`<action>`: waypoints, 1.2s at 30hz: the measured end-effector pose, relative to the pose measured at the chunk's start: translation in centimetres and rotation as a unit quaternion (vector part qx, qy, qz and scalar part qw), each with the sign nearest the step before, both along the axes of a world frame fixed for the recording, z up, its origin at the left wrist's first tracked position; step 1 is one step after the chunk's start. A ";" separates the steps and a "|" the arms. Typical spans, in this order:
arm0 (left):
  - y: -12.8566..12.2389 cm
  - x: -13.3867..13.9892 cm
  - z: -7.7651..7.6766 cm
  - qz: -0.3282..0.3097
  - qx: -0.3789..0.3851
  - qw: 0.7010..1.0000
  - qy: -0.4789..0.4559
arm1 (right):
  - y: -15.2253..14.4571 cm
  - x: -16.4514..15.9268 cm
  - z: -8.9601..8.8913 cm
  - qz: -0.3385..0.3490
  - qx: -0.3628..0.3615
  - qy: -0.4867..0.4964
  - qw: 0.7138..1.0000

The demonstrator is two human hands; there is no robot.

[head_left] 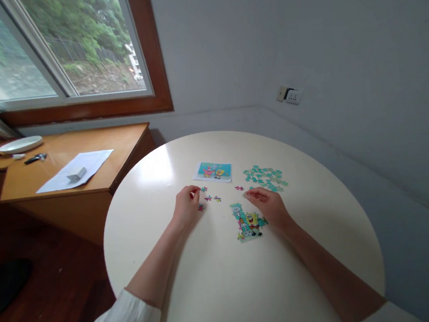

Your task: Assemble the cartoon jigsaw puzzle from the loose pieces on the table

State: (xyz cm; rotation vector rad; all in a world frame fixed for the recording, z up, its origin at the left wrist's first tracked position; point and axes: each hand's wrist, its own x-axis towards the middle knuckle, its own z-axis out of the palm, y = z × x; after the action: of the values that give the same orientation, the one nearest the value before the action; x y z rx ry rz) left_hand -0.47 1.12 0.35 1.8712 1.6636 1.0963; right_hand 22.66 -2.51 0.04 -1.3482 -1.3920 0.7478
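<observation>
My left hand (pixel 186 202) is closed in a pinch, its fingertips beside a small jigsaw piece (pixel 204 189). Whatever may be between those fingers is hidden. Close to it lie a pink jigsaw piece (pixel 201 208) and a few other loose ones (pixel 217 198). On the right, my right hand (pixel 269 203) pinches a small pale-green jigsaw piece (pixel 244 195) just above the table. Below that hand sits a partly joined jigsaw puzzle (pixel 246 222) with a yellow square cartoon figure and a pale teal one. A pink piece (pixel 239 188) lies beyond the right fingertips.
A picture card (pixel 214 172) lies at the back of the round white table (pixel 212 293). Many green pieces (pixel 263 177) are spread at the back right. A wooden desk (pixel 130 154) at left holds paper (pixel 93 165) and a white plate (pixel 21 144).
</observation>
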 end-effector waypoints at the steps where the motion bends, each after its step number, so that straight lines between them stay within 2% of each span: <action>1: 0.0 0.0 -0.1 -0.005 0.001 1.000 0.001 | 0.0 0.0 0.0 0.002 0.000 -0.002 1.000; 4: 0.1 0.0 -0.6 -0.037 0.007 0.999 0.012 | -0.1 -0.1 -0.1 0.012 0.008 -0.018 1.000; 7: -0.1 0.2 -1.0 -0.074 0.014 0.995 0.061 | -0.3 -0.2 0.1 0.012 0.018 -0.047 0.999; 11: -0.5 0.5 -1.2 -0.083 0.018 0.983 0.164 | -0.5 -0.2 0.5 -0.007 0.032 -0.082 0.996; 15: -0.7 0.6 -0.9 -0.093 0.004 0.976 0.195 | -0.6 -0.2 0.6 -0.020 0.039 -0.101 0.994; 23: -0.7 0.8 -0.6 -0.100 -0.014 0.979 0.177 | -0.2 0.1 -0.1 -0.024 0.035 -0.118 0.992; 30: -0.7 0.7 -0.4 -0.103 -0.019 0.981 0.165 | -0.4 -0.3 0.0 -0.019 0.047 -0.136 0.989; 33: -0.6 0.6 -0.2 -0.103 -0.022 0.987 0.123 | -0.4 -0.2 0.0 -0.020 0.055 -0.147 0.987; 36: -0.3 0.6 -0.2 -0.068 -0.016 0.996 0.051 | -0.3 -0.1 -0.1 -0.022 0.062 -0.161 0.985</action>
State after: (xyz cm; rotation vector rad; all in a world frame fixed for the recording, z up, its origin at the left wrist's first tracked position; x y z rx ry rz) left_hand 0.11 0.80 0.20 2.0182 1.5704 0.9287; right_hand 22.60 -2.83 -0.02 -1.4403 -1.6257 0.4176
